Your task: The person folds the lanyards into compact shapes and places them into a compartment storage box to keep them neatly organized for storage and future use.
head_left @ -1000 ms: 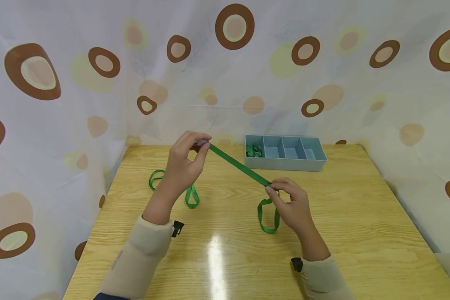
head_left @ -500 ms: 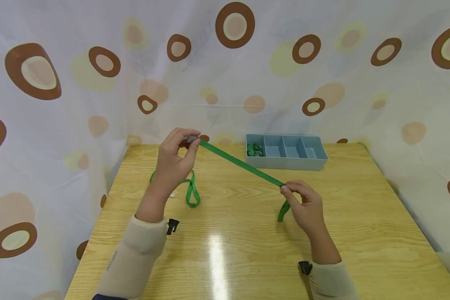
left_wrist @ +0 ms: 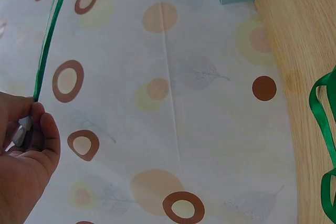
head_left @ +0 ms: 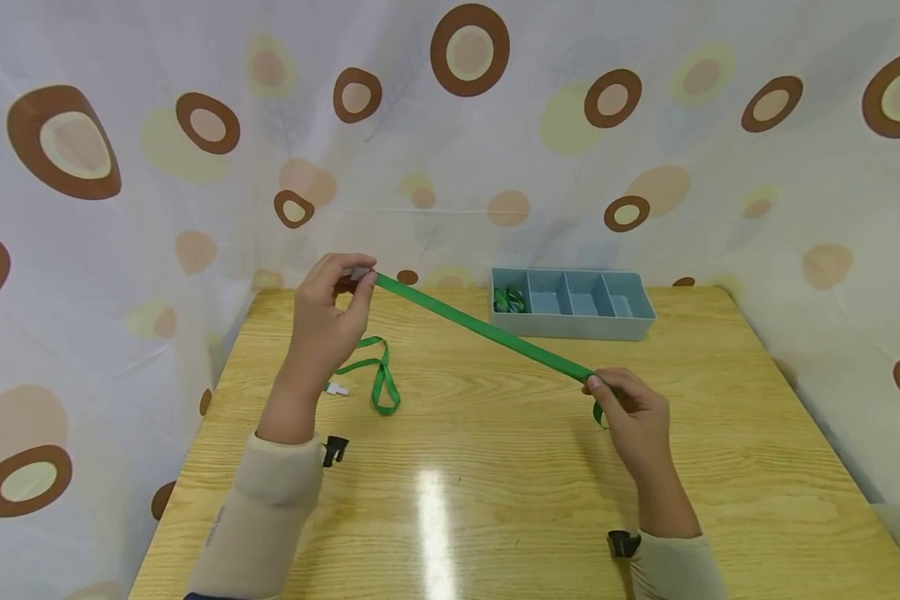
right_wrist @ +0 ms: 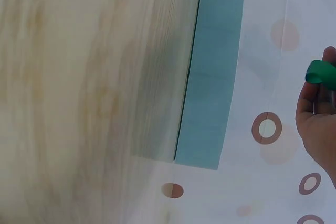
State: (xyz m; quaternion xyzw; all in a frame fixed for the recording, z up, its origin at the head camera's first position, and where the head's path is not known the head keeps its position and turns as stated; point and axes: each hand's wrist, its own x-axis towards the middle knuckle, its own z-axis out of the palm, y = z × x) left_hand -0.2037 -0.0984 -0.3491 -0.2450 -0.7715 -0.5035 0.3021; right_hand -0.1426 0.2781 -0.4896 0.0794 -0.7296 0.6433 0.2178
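A green lanyard (head_left: 487, 329) is stretched taut between my two hands above the table, sloping down to the right. My left hand (head_left: 328, 304) pinches its upper end, where a pale clip (left_wrist: 23, 132) shows within the fingers in the left wrist view. Lower down, my right hand (head_left: 633, 421) pinches the other end between thumb and fingers. A short green loop (right_wrist: 320, 73) sticks out from that hand in the right wrist view. Another green lanyard (head_left: 382, 392) lies on the table near my left forearm, with a white clip (head_left: 337, 389) beside it; the forearm hides part of it.
A blue-grey box (head_left: 573, 327) with several compartments stands at the back of the wooden table (head_left: 525, 500). Its leftmost compartment holds bunched green lanyards (head_left: 510, 300). A patterned curtain (head_left: 450, 183) encloses the table at the back and sides.
My hands have moved apart, the left up and leftward, the right rightward and slightly down. The stretch between them has lengthened, and the loop hanging below my right hand has shortened.
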